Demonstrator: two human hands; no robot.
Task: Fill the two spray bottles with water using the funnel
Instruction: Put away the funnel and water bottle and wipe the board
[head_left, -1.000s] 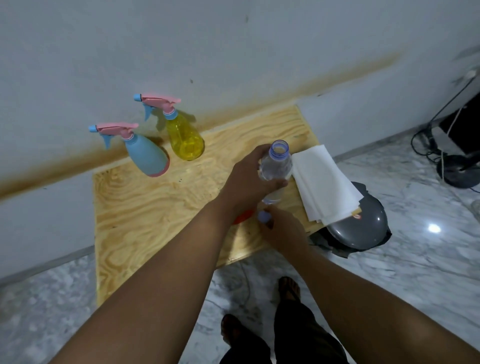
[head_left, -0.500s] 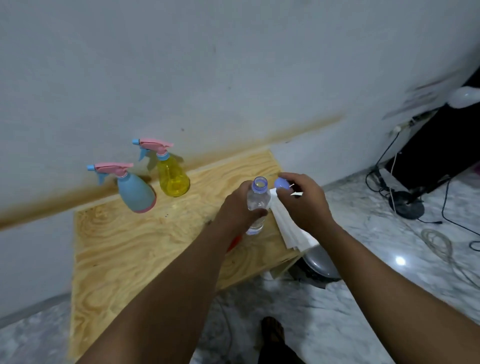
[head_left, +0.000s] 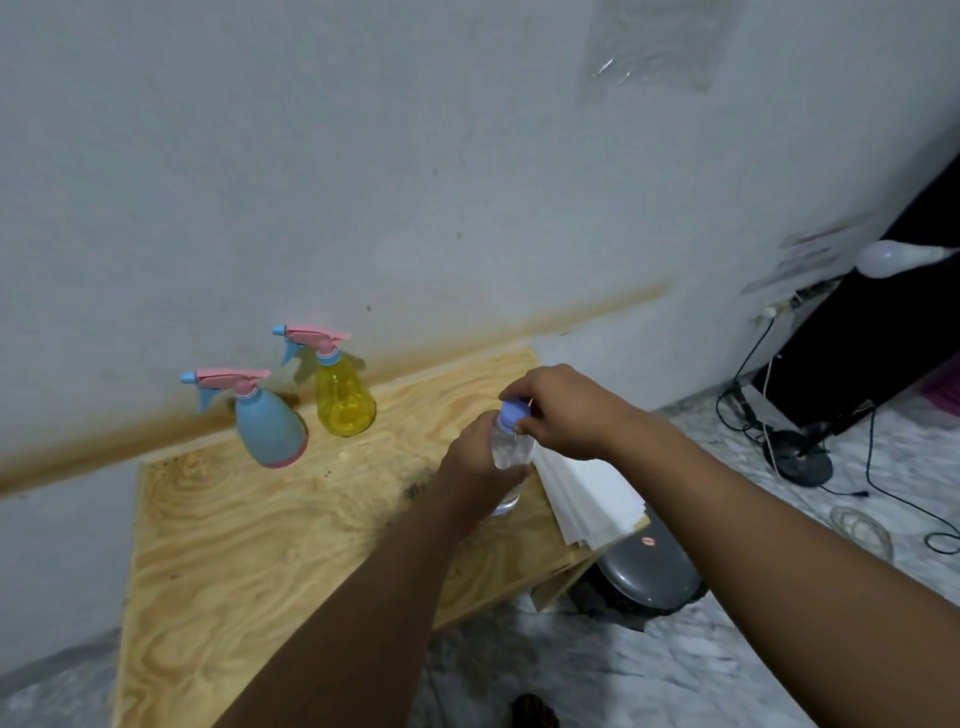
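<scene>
A: Largest items first?
B: Plywood table; stack of white paper at its right edge; blue spray bottle and yellow spray bottle stood upright by the wall.
A: Hands?
B: Left hand, grip around clear water bottle; right hand, grip pinching its purple cap.

A left hand grips a small clear plastic water bottle standing on a light wooden table. A right hand pinches its purple cap. Near the wall stand a blue spray bottle and a yellow spray bottle, both with pink tops. Folded white paper lies just beside the water bottle.
</scene>
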